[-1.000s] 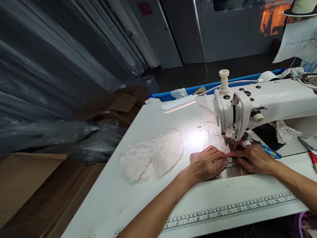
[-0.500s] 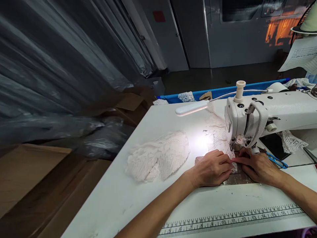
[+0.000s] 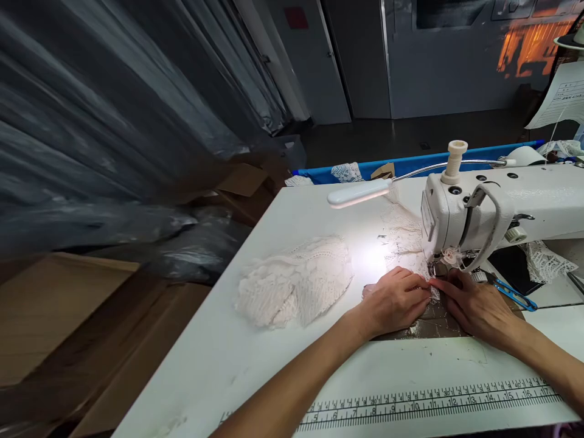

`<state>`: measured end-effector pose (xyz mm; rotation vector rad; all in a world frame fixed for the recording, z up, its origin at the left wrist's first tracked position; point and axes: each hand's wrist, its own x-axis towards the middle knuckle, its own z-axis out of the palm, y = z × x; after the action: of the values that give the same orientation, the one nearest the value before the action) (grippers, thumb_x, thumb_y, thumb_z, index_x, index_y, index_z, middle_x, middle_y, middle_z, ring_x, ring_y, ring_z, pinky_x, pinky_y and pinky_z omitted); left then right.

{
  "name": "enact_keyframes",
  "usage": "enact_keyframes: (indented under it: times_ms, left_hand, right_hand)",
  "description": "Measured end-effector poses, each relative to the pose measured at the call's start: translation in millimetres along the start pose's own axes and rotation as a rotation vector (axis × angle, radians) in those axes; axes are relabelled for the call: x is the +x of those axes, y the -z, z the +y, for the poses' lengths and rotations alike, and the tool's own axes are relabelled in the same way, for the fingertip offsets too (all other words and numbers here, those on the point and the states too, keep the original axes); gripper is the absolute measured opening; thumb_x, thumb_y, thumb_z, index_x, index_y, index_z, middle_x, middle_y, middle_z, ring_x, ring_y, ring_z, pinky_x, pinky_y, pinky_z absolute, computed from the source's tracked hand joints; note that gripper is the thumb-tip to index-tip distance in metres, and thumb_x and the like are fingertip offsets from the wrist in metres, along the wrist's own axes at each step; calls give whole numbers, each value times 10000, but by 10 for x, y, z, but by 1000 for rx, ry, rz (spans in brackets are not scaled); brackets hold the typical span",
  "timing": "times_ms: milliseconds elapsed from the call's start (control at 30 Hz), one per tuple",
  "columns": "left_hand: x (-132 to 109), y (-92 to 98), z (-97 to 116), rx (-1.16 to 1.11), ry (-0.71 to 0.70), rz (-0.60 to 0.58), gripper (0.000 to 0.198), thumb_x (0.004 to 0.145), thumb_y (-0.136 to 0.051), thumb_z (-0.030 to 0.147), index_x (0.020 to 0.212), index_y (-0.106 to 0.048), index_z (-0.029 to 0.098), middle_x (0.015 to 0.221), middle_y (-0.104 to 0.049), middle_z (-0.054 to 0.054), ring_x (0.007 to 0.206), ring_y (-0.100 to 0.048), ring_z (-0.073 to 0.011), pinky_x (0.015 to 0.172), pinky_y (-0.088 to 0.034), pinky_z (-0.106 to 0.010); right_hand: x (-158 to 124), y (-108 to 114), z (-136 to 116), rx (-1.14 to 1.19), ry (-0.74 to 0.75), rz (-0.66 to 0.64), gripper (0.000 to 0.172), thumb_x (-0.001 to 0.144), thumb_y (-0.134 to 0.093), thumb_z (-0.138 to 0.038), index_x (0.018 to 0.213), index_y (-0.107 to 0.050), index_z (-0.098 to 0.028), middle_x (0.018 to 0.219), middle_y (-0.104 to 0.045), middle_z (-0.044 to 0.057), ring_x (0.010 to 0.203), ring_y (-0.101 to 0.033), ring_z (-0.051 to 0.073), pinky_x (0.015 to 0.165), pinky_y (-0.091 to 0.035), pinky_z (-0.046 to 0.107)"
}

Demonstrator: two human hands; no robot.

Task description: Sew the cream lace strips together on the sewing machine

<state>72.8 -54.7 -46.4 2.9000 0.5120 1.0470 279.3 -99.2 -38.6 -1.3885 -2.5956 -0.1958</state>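
White lace fabric (image 3: 404, 234) runs under the head of a white sewing machine (image 3: 449, 213), beside the presser foot and needle area. My left hand (image 3: 399, 302) is closed at the lace's near edge, its curled fingers pressing it to the plate. From the other side my right hand (image 3: 479, 307) pinches the same edge, its index fingertip almost meeting the left fingers just in front of the foot. The exact grip is partly hidden by the fingers. Blue-handled thread snips (image 3: 515, 295) lie just beyond my right hand.
A bunched pile of white lace (image 3: 296, 283) lies left on the white table (image 3: 219, 365). A lit lamp (image 3: 360, 193) on a bendable neck hangs over the work. A ruler strip (image 3: 410, 406) runs along the front edge. Cardboard boxes (image 3: 68, 310) stand left of the table.
The view has shifted slightly. Less lace shows in front of the foot, between my hands. Both hands stay at the lace edge, and the lace pile lies as before.
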Motion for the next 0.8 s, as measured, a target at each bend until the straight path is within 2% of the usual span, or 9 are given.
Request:
enact_keyframes:
  times_ms: [133, 267, 367, 433, 500, 600, 733, 800]
  left_hand:
    - [-4, -30, -28, -39, 31, 36, 161, 908, -522, 155, 828, -661, 151, 855, -715, -38, 731, -632, -145, 691, -520, -309]
    - [0, -54, -37, -35, 20, 69, 146, 908, -532, 160, 837, -658, 149, 863, -719, -38, 721, -633, -138, 691, -504, -312]
    - [2, -67, -37, -13, 4, 66, 144, 907, -536, 159, 824, -654, 149, 858, -719, -37, 700, -628, -129, 710, -489, -324]
    - [2, -69, -35, 10, 2, 52, 154, 912, -526, 164, 825, -653, 158, 849, -715, -34, 689, -619, -125, 727, -482, -334]
    - [1, -65, -33, 23, -2, 51, 152, 913, -519, 163, 833, -648, 165, 859, -709, -36, 698, -615, -124, 741, -483, -342]
    - [3, -54, -31, 34, 9, 72, 124, 906, -526, 158, 855, -638, 163, 888, -695, -53, 740, -617, -139, 722, -495, -344]
    - [19, -35, -34, 17, 61, 122, 98, 905, -541, 172, 862, -626, 147, 834, -674, -65, 719, -614, -154, 643, -520, -321]
    - [35, -24, -31, -32, 80, 140, 105, 907, -535, 166, 843, -615, 144, 809, -669, -62, 713, -620, -152, 627, -535, -307]
  right_hand:
    - [-10, -23, 6, 68, -44, -30, 389, 899, -404, -174, 1226, -611, -223, 1035, -626, 121, 608, -581, 160, 550, -450, 266]
    - [-55, -1, 86, 298, -163, 11, 363, 923, -371, -242, 1160, -640, -183, 1034, -611, 128, 644, -607, 167, 618, -498, 300]
    - [-51, 69, 184, 514, -277, 77, 319, 899, -362, -264, 933, -658, -151, 871, -629, 91, 719, -616, 185, 661, -504, 295]
    - [-21, 109, 246, 596, -337, 32, 268, 876, -385, -267, 844, -632, -169, 724, -620, 46, 644, -588, 178, 590, -479, 276]
    - [19, 119, 289, 613, -367, -48, 217, 858, -428, -253, 835, -632, -183, 652, -614, 21, 585, -565, 173, 541, -448, 263]
    - [72, 81, 303, 567, -353, -98, 162, 828, -495, -217, 836, -655, -190, 691, -648, 36, 622, -590, 187, 570, -445, 266]
    - [62, 24, 242, 484, -331, -23, 191, 844, -489, -202, 883, -675, -185, 791, -670, 57, 696, -614, 196, 627, -457, 276]
    - [19, 20, 205, 439, -244, 9, 248, 870, -458, -206, 968, -685, -191, 858, -667, 62, 684, -611, 178, 621, -450, 269]
